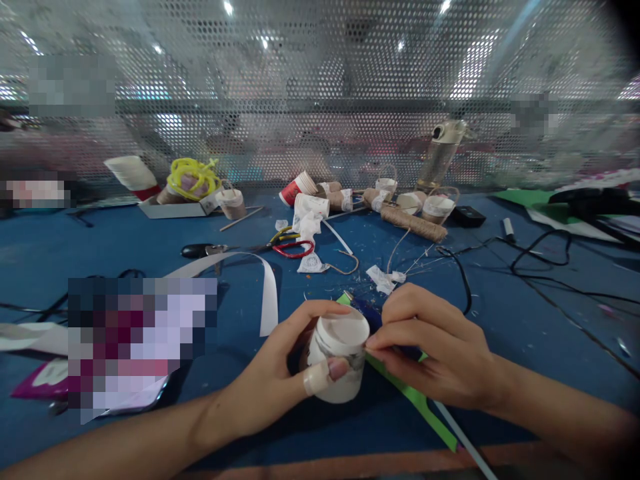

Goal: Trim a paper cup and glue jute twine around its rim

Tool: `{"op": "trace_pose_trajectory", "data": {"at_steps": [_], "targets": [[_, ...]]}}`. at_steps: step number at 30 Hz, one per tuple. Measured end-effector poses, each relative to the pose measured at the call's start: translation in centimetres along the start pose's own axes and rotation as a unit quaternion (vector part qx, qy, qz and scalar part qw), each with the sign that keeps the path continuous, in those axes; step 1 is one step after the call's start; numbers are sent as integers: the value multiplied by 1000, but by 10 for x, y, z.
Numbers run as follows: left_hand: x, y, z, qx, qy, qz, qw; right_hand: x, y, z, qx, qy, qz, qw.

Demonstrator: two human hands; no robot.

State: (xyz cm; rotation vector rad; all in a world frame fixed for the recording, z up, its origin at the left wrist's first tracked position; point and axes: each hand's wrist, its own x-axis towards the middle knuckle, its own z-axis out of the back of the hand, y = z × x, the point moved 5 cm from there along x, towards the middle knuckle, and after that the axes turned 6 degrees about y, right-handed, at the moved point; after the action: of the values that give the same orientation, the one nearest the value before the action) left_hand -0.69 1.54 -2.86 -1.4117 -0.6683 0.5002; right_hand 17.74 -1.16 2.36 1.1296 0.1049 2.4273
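Note:
My left hand is wrapped around a small white paper cup, held upside down with its base up; a plaster is on the thumb. My right hand has its fingers pinched against the cup's right side, near the rim of the base. Under both hands lies a green paper strip on the blue table. A dark blue object shows just behind the cup.
Scissors with red handles, a long white paper strip, a twine roll and several twine-wrapped cups lie further back. A black cable crosses the right side. A perforated metal screen closes the far edge.

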Motion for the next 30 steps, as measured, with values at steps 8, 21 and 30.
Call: {"op": "trace_pose_trajectory", "data": {"at_steps": [8, 21, 30], "targets": [[-2, 2, -1, -3, 5, -2, 1000, -1, -1, 0, 10, 13, -2, 1000], [-3, -1, 0, 32, -1, -15, 999, 7, -2, 2, 64, 8, -38, 997], [-4, -6, 1, 108, -15, -19, 994, 4, -1, -1, 35, 33, -35, 998]]}}
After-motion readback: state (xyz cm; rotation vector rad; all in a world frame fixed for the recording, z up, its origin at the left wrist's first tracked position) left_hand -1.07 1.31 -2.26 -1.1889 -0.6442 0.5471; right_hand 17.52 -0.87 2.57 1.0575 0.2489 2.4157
